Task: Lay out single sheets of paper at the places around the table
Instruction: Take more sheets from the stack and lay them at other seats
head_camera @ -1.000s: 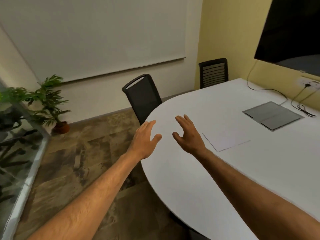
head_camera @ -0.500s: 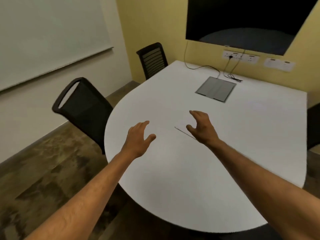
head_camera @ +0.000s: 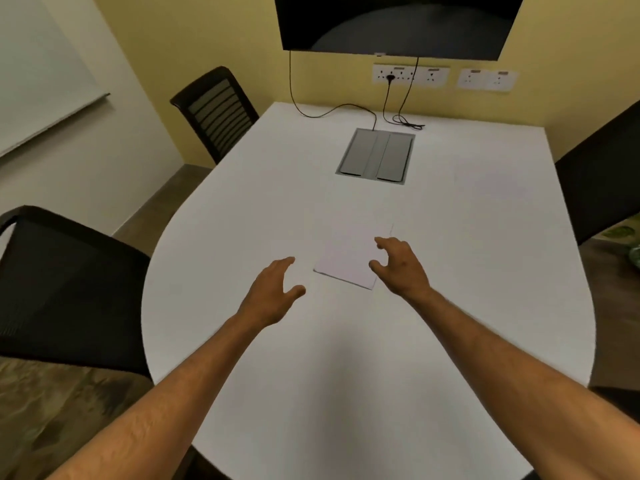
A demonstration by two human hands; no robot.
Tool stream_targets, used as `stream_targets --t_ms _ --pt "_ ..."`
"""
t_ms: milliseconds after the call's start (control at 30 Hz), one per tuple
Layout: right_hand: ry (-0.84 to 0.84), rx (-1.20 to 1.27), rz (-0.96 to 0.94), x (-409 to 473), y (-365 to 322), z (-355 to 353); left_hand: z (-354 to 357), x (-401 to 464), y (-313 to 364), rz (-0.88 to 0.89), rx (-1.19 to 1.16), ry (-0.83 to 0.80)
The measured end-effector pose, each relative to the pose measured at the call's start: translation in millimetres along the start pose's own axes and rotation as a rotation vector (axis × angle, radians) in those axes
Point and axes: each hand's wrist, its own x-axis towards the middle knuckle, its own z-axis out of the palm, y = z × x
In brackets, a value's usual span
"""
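A thin stack of white paper (head_camera: 349, 252) lies in the middle of the white table (head_camera: 363, 358). My right hand (head_camera: 398, 268) hovers at the stack's near right edge, fingers curled and apart, holding nothing. My left hand (head_camera: 273, 292) is stretched out over the table just left of the stack, open and apart from it. A faint single sheet (head_camera: 491, 181) seems to lie at the far right place, by the right chair (head_camera: 602, 174).
Black chairs stand at the near left (head_camera: 65, 289) and the far left (head_camera: 218, 109). A grey cable hatch (head_camera: 375, 155) is set into the table beyond the stack, with cables (head_camera: 394, 112) running to wall sockets under a dark screen (head_camera: 398, 22).
The view has swung right from the left side to face the table head-on. Both hands have moved over the table toward the stack, the right one now at its edge.
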Motion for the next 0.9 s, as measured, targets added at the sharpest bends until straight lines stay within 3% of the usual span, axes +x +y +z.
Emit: stream_targets --t_ms 367,633,767,900 --pt "-0.019 0.058 0.308 67 74 124 78 173 -56 -0.099 -0.105 -0.140" --pt "-0.180 -0.033 0.329 81 136 209 165 270 -95 -0.224 -0.127 -0.277" --pt "-0.156 -0.056 0.335 74 144 229 187 289 -99 -0.221 -0.147 -0.258" --pt "-0.119 -0.039 0.312 72 144 235 189 293 -97 -0.251 -0.201 -0.137"
